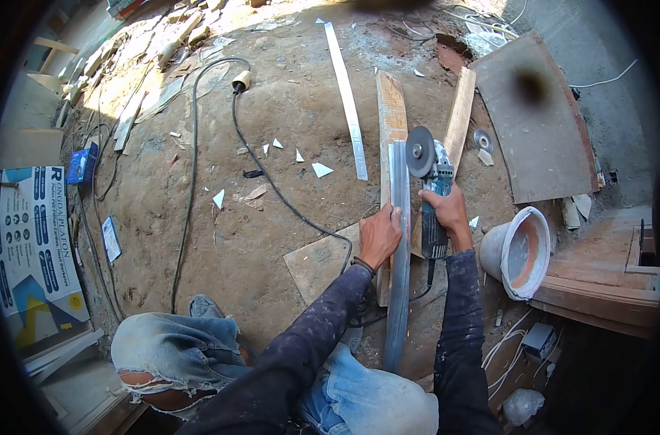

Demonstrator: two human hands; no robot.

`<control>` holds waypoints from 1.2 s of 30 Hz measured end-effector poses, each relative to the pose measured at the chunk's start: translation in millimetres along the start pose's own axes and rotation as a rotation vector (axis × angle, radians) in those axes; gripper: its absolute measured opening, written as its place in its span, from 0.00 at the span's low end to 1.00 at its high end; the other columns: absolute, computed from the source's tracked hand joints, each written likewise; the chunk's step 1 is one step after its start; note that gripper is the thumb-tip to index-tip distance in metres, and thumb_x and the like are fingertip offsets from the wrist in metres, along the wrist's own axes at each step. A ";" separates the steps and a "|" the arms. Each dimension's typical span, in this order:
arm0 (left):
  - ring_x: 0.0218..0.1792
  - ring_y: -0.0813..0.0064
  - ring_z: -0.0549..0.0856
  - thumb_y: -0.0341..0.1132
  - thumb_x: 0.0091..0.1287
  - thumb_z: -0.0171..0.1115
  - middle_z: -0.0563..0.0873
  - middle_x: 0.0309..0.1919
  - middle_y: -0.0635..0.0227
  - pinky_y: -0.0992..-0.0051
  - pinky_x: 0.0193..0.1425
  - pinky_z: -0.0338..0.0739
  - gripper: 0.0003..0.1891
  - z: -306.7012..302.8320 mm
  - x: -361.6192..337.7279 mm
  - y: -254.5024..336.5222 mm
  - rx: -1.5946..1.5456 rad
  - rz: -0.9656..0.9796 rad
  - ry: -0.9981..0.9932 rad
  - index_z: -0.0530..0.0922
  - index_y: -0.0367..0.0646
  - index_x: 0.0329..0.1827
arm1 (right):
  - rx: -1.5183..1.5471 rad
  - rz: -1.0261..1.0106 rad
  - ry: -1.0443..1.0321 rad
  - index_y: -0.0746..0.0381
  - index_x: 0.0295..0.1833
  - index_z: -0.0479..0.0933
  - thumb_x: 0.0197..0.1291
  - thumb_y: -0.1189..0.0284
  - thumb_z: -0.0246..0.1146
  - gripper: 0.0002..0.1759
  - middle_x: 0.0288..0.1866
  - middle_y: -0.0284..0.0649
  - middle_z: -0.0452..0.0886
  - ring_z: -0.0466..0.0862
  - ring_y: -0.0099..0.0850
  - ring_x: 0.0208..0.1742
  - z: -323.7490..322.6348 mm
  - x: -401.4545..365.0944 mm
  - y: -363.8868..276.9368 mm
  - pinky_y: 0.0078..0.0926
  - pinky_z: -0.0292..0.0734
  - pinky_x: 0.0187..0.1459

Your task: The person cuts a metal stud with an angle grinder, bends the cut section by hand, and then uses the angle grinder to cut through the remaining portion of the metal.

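Note:
My right hand [450,216] is wrapped round the body of an angle grinder [434,226], whose grey disc [421,151] stands beside the far end of a bundle of metal channels [398,290]. Closed over the channels about midway along, my left hand [380,233] presses them down. They run lengthwise away from me, with the near end beside my knee. Under their far part lies a wooden plank [392,109]; a second wooden piece [460,112] slants away behind the grinder. A few orange sparks show beside the near part of the channels.
A black cord [272,185] crosses the dirt floor to a connector [241,81]. A metal strip [346,101] and white scraps lie ahead. To the right are a spare disc [483,141], a large board [537,123] and a white bucket [495,250]. A printed box [36,246] stands left.

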State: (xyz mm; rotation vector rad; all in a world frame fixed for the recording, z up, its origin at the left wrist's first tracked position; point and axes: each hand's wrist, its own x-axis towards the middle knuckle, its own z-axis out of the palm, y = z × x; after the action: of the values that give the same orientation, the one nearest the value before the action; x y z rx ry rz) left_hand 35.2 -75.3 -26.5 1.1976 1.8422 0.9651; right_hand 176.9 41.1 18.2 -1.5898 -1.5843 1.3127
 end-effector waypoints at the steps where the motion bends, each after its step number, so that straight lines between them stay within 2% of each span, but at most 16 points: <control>1: 0.36 0.45 0.86 0.44 0.76 0.51 0.87 0.29 0.48 0.51 0.48 0.69 0.15 0.2 -0.5 0.4 -0.001 0.000 0.000 0.78 0.41 0.45 | -0.012 0.006 0.003 0.71 0.53 0.79 0.50 0.72 0.74 0.25 0.41 0.40 0.86 0.84 0.28 0.38 -0.2 -0.1 -0.8 0.28 0.80 0.43; 12: 0.37 0.45 0.86 0.43 0.76 0.51 0.87 0.31 0.48 0.51 0.49 0.70 0.15 0.8 -0.7 0.7 0.014 0.006 0.024 0.79 0.41 0.44 | -0.041 0.026 0.008 0.70 0.54 0.78 0.50 0.71 0.75 0.26 0.43 0.41 0.86 0.84 0.28 0.40 0.1 -6.1 -1.0 0.29 0.80 0.44; 21: 0.38 0.44 0.86 0.43 0.76 0.51 0.87 0.32 0.46 0.50 0.49 0.70 0.15 0.1 -0.6 0.4 0.027 0.004 0.009 0.79 0.41 0.46 | 0.007 0.044 0.010 0.70 0.53 0.79 0.51 0.72 0.74 0.24 0.40 0.40 0.87 0.85 0.28 0.37 3.2 4.0 -7.4 0.28 0.80 0.42; 30: 0.37 0.43 0.86 0.44 0.77 0.51 0.87 0.31 0.45 0.50 0.49 0.70 0.15 -1.2 -1.3 3.7 0.024 -0.015 0.025 0.78 0.40 0.43 | -0.013 0.010 -0.010 0.70 0.53 0.78 0.52 0.75 0.74 0.22 0.39 0.39 0.86 0.85 0.26 0.35 4.6 -3.7 -6.0 0.27 0.81 0.38; 33: 0.37 0.43 0.86 0.43 0.77 0.51 0.87 0.31 0.46 0.50 0.49 0.70 0.15 -0.7 -1.4 2.8 0.023 -0.008 0.035 0.78 0.41 0.43 | 0.108 0.070 -0.030 0.70 0.52 0.77 0.53 0.76 0.73 0.21 0.37 0.40 0.86 0.85 0.27 0.34 1.9 -7.7 -11.1 0.26 0.82 0.36; 36: 0.37 0.41 0.86 0.44 0.77 0.51 0.87 0.31 0.45 0.49 0.46 0.71 0.15 1.9 -1.0 0.4 -0.029 -0.006 0.054 0.79 0.40 0.44 | 0.197 0.121 -0.030 0.69 0.50 0.74 0.55 0.76 0.72 0.20 0.34 0.41 0.85 0.86 0.30 0.28 -10.1 -14.9 -26.1 0.26 0.83 0.28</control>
State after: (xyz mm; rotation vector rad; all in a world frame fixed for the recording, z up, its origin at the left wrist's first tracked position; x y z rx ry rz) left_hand 37.3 -75.8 -26.9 1.1579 1.8665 1.0262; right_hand 177.0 33.9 49.1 -1.5696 -1.3467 1.5136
